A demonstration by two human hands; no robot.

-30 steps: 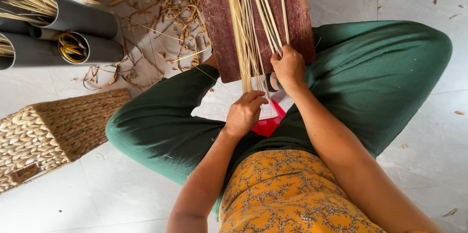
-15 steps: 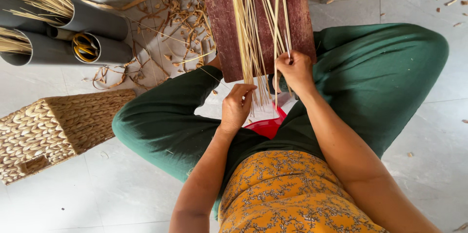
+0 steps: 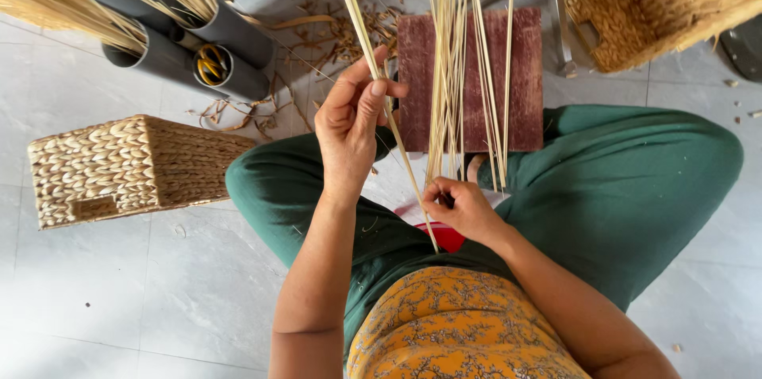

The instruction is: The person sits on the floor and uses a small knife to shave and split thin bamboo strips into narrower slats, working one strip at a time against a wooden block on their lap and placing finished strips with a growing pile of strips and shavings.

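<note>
We find open floor [image 3: 119, 300] at lower left; the woven basket [image 3: 119, 169], grey tubes [image 3: 230, 38] and scraps [image 3: 349, 30] obstruct the upper left.

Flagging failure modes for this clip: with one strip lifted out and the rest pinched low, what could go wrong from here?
1. The left hand pinches one long strip near its middle; its free ends could whip or the strip could kink.
2. The right hand grips the bundle of strips only at the bottom; the splayed tops could slide off the reddish board.
3. A dropped strip could get lost among the scraps on the floor.
</note>
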